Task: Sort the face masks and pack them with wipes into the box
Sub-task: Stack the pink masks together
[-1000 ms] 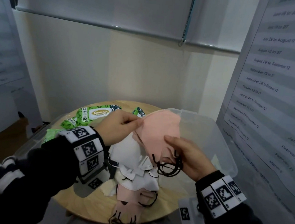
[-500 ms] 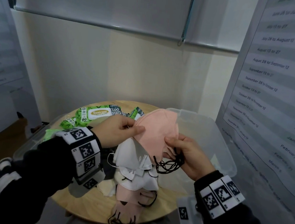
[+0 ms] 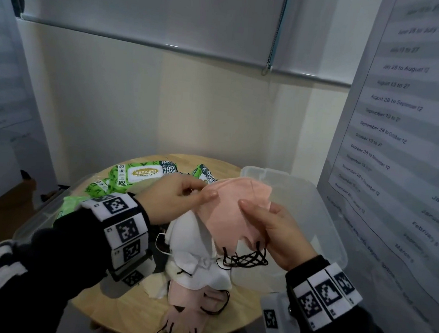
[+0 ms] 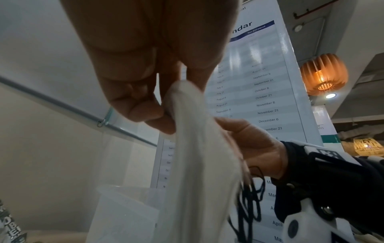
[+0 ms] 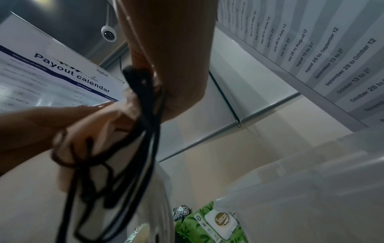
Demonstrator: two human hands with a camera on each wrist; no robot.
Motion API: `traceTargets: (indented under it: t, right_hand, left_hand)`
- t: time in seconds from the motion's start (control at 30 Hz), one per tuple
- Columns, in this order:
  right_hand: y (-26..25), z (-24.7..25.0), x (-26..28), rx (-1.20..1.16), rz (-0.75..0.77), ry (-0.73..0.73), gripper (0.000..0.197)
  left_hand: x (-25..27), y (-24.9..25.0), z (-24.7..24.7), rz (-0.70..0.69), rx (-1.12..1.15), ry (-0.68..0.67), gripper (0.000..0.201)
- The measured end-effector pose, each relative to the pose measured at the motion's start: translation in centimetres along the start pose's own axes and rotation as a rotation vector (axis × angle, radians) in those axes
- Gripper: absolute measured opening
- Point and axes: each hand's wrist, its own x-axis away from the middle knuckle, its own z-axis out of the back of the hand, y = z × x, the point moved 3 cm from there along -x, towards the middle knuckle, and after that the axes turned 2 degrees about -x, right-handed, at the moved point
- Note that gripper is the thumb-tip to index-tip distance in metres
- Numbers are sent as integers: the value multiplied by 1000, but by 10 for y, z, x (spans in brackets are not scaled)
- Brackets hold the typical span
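Left hand (image 3: 176, 197) pinches the pink mask (image 3: 232, 210) edge; right hand (image 3: 273, 232) grips its opposite side. Black ear loops (image 3: 244, 259) hang below, above the bench (image 3: 125, 315).

Matt cloth masks (image 3: 231, 212); translucent plastic box (image 3: 321, 228)

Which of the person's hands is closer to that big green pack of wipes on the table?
The left. The left hand pinches the pink mask right in front of the wipes pack; the right hand holds the mask's other side, farther off, in front of the clear box.
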Motion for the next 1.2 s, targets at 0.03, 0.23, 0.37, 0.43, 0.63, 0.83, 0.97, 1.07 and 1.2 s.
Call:
traceTargets:
  t: [0.03, 0.23, 0.37, 0.43, 0.63, 0.83, 0.97, 1.07, 1.2]
  right_hand:
    - [-2, 1, 2, 36, -5, 2, 8]
    - [-5, 2, 8, 194, 18, 33, 8]
    - [-4, -1, 7, 250, 24, 52, 9]
    - [-6, -4, 7, 228, 37, 40, 12]
    - [-8, -11, 10, 205, 109, -11, 9]
    - [-9, -8, 6, 127, 138, 79, 30]
    - [-11, -10, 5, 108, 145, 50, 21]
    - [-9, -11, 5, 84, 152, 15, 18]
    - [-10, -9, 3, 15, 164, 25, 33]
  left_hand:
    - [-1, -1, 5, -4, 25, 76, 11]
    - [-5, 2, 23, -93, 106, 328, 29]
    - [-1, 15, 21, -212, -18, 281, 27]
    - [3, 22, 16, -246, -27, 191, 10]
    - [6, 17, 3, -289, -72, 154, 43]
    - [2, 4, 8, -215, -10, 268, 37]
    - [1, 1, 9, -178, 5, 279, 33]
    - [1, 2, 7, -163, 58, 261, 24]
    - [1, 6, 5, -117, 100, 189, 27]
